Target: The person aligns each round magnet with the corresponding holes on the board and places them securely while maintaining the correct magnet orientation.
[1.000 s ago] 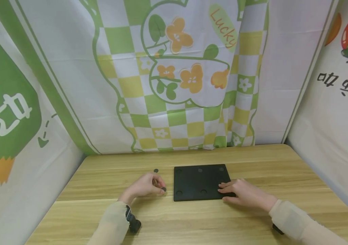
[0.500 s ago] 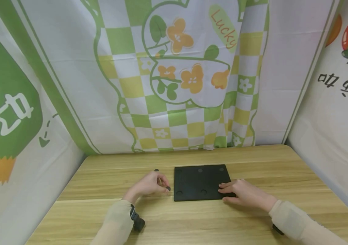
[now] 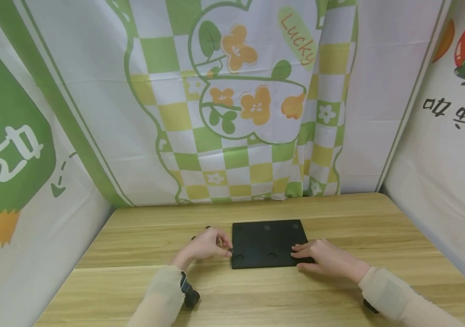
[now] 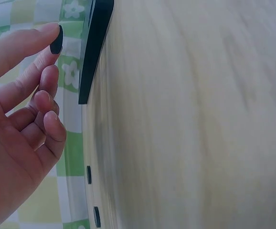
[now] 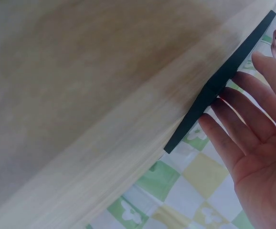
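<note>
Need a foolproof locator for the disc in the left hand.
On the wooden table is a black board. Beside its left edge is the person's left hand. The small dark disc is the one pinched there, unlike the two loose discs lying on the table.

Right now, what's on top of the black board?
The right hand touches the black board, hiding its near right part. Two greyish round spots show by the far edge, two round outlines by the near edge.

Board (image 3: 252, 245) on table (image 3: 265, 297), discs (image 4: 97, 217) left, cloth (image 3: 236, 127) behind
</note>
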Demonstrator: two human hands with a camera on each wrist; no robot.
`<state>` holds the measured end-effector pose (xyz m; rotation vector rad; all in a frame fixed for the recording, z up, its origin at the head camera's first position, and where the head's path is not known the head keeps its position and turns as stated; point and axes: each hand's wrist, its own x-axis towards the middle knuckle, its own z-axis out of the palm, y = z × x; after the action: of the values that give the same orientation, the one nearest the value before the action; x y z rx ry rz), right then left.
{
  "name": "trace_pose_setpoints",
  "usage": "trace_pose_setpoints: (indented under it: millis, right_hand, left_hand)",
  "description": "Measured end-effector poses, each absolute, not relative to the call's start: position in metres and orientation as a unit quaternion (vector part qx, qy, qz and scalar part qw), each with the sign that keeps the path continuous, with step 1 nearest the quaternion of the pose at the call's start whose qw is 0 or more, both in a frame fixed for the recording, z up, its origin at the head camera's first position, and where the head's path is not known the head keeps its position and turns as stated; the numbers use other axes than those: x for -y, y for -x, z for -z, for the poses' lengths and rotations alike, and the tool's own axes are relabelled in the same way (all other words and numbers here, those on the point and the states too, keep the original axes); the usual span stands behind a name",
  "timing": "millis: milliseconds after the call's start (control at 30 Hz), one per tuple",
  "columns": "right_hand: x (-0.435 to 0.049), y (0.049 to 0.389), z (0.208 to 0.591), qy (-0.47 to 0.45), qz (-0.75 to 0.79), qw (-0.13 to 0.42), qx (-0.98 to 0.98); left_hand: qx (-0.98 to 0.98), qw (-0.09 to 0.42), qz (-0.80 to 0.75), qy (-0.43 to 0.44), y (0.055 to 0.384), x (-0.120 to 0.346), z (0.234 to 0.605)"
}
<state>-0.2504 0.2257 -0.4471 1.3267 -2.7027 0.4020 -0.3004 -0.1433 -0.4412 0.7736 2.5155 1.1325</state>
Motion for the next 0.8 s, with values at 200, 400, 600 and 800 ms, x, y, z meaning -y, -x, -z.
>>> trace_pose_setpoints:
  millis: [200, 400, 600, 800]
  right_hand:
    - [-0.225, 0.25, 0.446, -0.431, -0.136, 0.038, 0.891]
    - [-0.226, 0.248, 0.444, -0.431, -0.136, 0.038, 0.891]
    - [-0.226, 0.247, 0.442, -0.432, -0.138, 0.034, 0.891]
    - [-0.226, 0.248, 0.443, -0.427, -0.135, 0.031, 0.893]
  left_hand:
    - [-0.872, 0.134, -0.386, -0.271, 0.299, 0.136, 0.438]
    - [-0.869, 0.128, -0.381, -0.287, 0.3, 0.127, 0.438]
    - [-0.869, 0.135, -0.379, -0.289, 0.301, 0.118, 0.437]
    - [-0.871, 0.129, -0.367, -0.302, 0.302, 0.111, 0.44]
